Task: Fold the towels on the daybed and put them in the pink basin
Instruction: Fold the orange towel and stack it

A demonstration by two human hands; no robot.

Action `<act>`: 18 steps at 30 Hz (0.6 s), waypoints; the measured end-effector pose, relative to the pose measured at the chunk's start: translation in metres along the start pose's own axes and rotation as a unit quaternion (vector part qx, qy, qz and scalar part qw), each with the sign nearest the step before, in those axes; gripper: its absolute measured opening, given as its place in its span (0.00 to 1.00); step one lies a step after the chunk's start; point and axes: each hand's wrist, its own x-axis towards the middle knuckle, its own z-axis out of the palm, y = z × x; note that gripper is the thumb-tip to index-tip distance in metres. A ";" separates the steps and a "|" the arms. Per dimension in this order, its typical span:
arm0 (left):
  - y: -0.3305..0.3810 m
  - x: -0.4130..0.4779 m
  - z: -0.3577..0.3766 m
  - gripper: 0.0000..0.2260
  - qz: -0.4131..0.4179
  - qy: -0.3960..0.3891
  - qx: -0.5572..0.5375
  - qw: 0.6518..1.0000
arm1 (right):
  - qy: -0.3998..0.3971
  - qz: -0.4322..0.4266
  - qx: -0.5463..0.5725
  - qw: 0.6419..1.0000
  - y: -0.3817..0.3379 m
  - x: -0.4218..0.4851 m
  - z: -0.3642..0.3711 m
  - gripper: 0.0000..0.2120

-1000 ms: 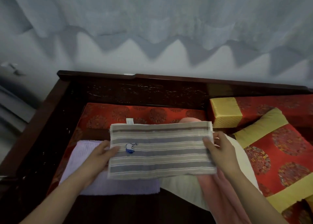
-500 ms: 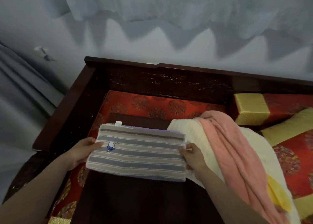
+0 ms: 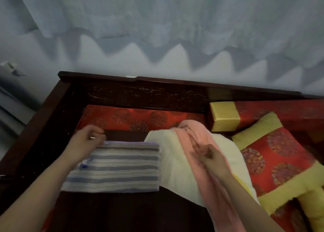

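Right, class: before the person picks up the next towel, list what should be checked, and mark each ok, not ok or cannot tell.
1. Striped towel folded flat: ok, lying on a purple towel.
2. Left hand clear of the stack: not ok, it rests at the far left corner.
3. Right hand on the pink towel: ok; firm grip: cannot tell.
4. Pink towel free to lift: ok, it lies draped over the cream towel.
5. Pink basin within reach: cannot tell, not in view.

Left hand (image 3: 87, 140) fingers curled, palm down, right hand (image 3: 208, 155) fingers pinched, both forearms bare, reaching fwd
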 end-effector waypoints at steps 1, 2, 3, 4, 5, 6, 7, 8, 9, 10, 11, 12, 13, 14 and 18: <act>0.017 -0.009 0.026 0.05 0.004 -0.043 -0.044 0.998 | 0.025 0.003 -0.036 0.999 0.007 0.003 -0.017 0.07; 0.032 -0.017 0.055 0.05 0.001 -0.087 -0.067 0.994 | 0.042 0.009 -0.066 0.997 0.016 0.006 -0.031 0.07; 0.043 -0.025 0.084 0.05 -0.011 -0.134 -0.087 0.987 | 0.050 0.017 -0.088 0.995 0.025 0.010 -0.039 0.08; 0.053 -0.032 0.116 0.05 -0.034 -0.180 -0.115 0.976 | 0.055 0.027 -0.106 0.992 0.035 0.013 -0.048 0.09; 0.059 -0.037 0.146 0.06 -0.067 -0.215 -0.150 0.963 | 0.051 0.043 -0.119 0.991 0.044 0.015 -0.053 0.11; 0.061 -0.039 0.173 0.07 -0.106 -0.239 -0.185 0.947 | 0.047 0.060 -0.121 0.990 0.053 0.018 -0.054 0.13; 0.061 -0.041 0.198 0.08 -0.142 -0.252 -0.217 0.932 | 0.045 0.082 -0.114 0.989 0.061 0.019 -0.056 0.16; 0.060 -0.041 0.221 0.08 -0.168 -0.254 -0.239 0.922 | 0.045 0.102 -0.102 0.989 0.069 0.020 -0.059 0.18; 0.057 -0.040 0.240 0.07 -0.184 -0.251 -0.251 0.917 | 0.042 0.122 -0.089 0.988 0.074 0.019 -0.060 0.20; 0.052 -0.039 0.256 0.06 -0.191 -0.248 -0.249 0.916 | 0.040 0.137 -0.077 0.987 0.078 0.020 -0.060 0.22; 0.048 -0.039 0.271 0.04 -0.195 -0.246 -0.240 0.919 | 0.037 0.149 -0.068 0.986 0.083 0.020 -0.062 0.23; 0.046 -0.039 0.282 0.02 -0.201 -0.243 -0.233 0.920 | 0.035 0.157 -0.055 0.985 0.089 0.021 -0.063 0.24; 0.043 -0.040 0.293 0.02 -0.209 -0.240 -0.238 0.918 | 0.033 0.168 -0.040 0.984 0.094 0.021 -0.065 0.25; 0.040 -0.041 0.301 0.03 -0.223 -0.236 -0.255 0.911 | 0.030 0.178 -0.026 0.983 0.097 0.022 -0.066 0.25; 0.037 -0.042 0.320 0.03 -0.267 -0.188 -0.314 0.892 | 0.025 0.190 0.002 0.981 0.105 0.027 -0.066 0.23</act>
